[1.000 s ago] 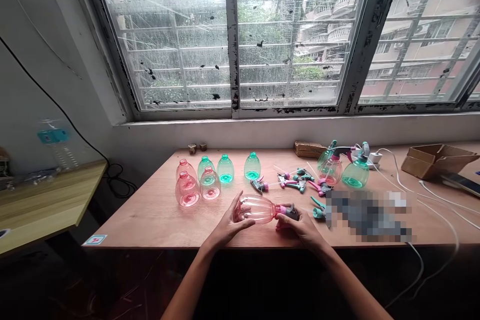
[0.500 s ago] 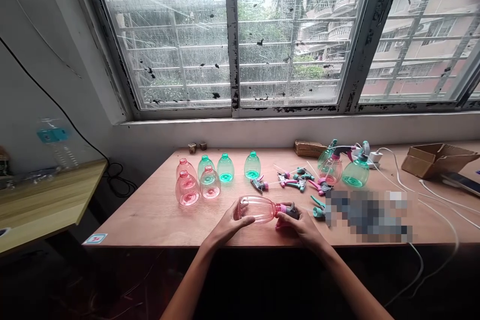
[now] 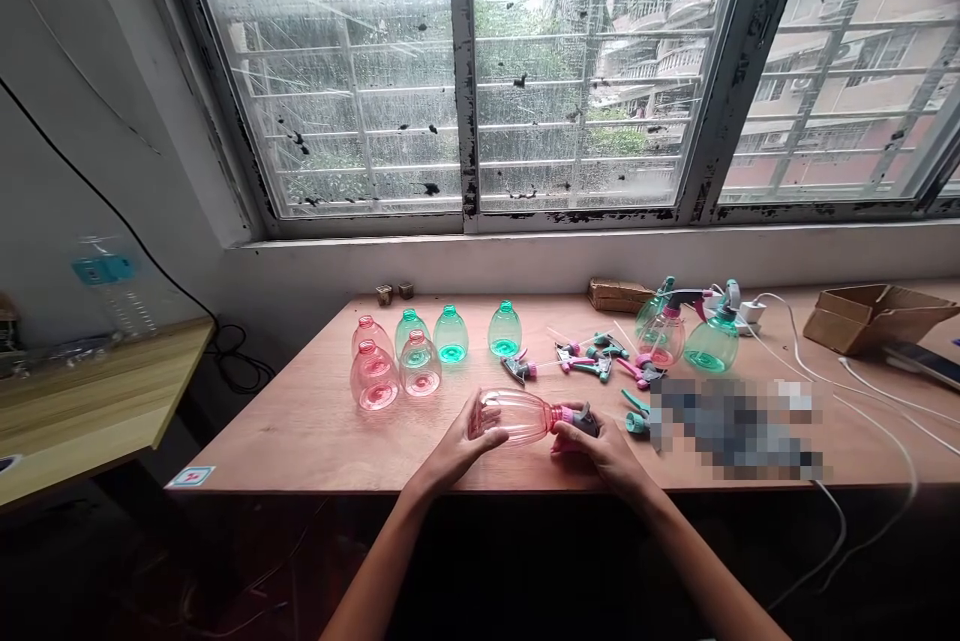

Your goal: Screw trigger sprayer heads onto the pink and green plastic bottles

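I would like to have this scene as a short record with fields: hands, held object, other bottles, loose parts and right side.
Left hand: grips the base end of a transparent pink plastic bottle
Right hand: holds a grey-and-pink plastic spray head at its neck
Held pose: sideways; tightness cannot be told
Standing without heads: three clear pink plastic bottles, three clear green plastic bottles
Loose parts: pink-grey and green-grey plastic spray heads
Right side: open brown cardboard box
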Motion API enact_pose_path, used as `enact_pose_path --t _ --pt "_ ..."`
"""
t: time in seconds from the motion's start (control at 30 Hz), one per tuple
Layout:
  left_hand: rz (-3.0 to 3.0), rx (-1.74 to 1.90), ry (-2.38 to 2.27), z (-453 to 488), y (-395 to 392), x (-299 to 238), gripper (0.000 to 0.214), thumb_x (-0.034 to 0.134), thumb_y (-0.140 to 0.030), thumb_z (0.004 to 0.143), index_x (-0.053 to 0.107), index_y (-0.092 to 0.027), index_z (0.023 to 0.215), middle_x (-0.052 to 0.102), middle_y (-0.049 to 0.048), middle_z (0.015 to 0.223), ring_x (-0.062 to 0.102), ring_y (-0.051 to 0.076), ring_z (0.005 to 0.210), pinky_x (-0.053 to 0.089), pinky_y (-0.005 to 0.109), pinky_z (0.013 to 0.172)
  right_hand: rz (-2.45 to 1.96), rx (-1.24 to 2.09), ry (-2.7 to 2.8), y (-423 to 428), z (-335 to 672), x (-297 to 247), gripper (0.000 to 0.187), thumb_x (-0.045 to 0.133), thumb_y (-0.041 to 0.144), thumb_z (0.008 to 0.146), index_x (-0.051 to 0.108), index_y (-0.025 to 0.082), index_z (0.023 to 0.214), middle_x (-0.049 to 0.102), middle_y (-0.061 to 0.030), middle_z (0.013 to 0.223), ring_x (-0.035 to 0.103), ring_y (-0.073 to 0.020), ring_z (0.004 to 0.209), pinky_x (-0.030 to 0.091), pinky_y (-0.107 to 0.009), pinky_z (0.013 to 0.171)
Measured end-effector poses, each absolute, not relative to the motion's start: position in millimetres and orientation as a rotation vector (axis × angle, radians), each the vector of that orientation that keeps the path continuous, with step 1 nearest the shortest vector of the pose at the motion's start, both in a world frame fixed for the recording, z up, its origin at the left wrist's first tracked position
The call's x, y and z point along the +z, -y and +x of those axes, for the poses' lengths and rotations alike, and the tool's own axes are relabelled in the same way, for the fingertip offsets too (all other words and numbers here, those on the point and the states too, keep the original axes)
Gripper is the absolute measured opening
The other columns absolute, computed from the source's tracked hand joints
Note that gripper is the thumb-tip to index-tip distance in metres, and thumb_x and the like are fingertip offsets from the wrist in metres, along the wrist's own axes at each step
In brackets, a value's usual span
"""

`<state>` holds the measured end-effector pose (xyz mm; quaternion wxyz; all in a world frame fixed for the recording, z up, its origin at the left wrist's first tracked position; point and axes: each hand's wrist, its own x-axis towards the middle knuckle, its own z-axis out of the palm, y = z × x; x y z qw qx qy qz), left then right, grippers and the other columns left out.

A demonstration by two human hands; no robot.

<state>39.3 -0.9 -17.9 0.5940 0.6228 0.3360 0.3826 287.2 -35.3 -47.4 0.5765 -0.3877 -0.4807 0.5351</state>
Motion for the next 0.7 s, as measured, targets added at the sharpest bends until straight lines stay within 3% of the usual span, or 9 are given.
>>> enact_pose_path --t 0.1,0.33,0.47,0.63,0.7 --pt "1.442 0.891 -0.747 40.1 -0.8 -19.9 0.096 0.082 -0.041 0.074 0.030 -0.021 0.152 0.051 0.0177 0.144 0.045 0.035 0.137 0.032 0.051 0.116 -0.901 1.249 1.116 35.3 287.4 -46.9 0.047 0.084 0.044 0.072 0.065 0.016 0.104 0.072 -0.0040 0.075 0.070 -0.0210 0.067 0.062 -0.039 0.068" --pt "1.460 0.927 -0.692 38.4 1.3 -23.1 0.114 0.085 -0.031 0.070 0.011 -0.030 0.157 0.040 0.0184 0.152 0.035 0.034 0.143 0.030 0.053 0.115 -0.907 1.276 1.052 34.7 288.2 -47.4 0.050 0.086 0.044 0.068 0.066 0.017 0.104 0.071 -0.0026 0.076 0.071 -0.0213 0.066 0.063 -0.040 0.069" --pt "1.443 0.916 -0.751 37.7 0.6 -20.9 0.118 0.084 -0.038 0.071 0.004 -0.023 0.157 0.046 0.0208 0.145 0.042 0.033 0.138 0.031 0.052 0.115 -0.917 1.302 1.042 36.3 288.0 -46.3 0.050 0.087 0.044 0.067 0.066 0.019 0.104 0.071 -0.0017 0.078 0.071 -0.0218 0.067 0.063 -0.042 0.070" --pt "1.514 0.882 -0.809 38.1 -1.6 -15.8 0.077 0.076 -0.046 0.079 0.046 -0.015 0.142 0.059 0.0165 0.132 0.052 0.034 0.128 0.034 0.050 0.113 -0.869 1.291 1.087 37.6 288.7 -45.8 0.044 0.085 0.040 0.072 0.066 0.017 0.105 0.070 -0.0023 0.078 0.070 -0.0200 0.067 0.063 -0.042 0.070" --pt "1.504 0.883 -0.787 38.5 -1.9 -16.6 0.077 0.078 -0.044 0.077 0.047 -0.016 0.141 0.056 0.0168 0.135 0.049 0.035 0.131 0.034 0.050 0.114 -0.861 1.286 1.093 37.4 289.1 -46.6 0.044 0.084 0.039 0.074 0.066 0.017 0.106 0.070 -0.0028 0.079 0.069 -0.0196 0.067 0.063 -0.042 0.070"
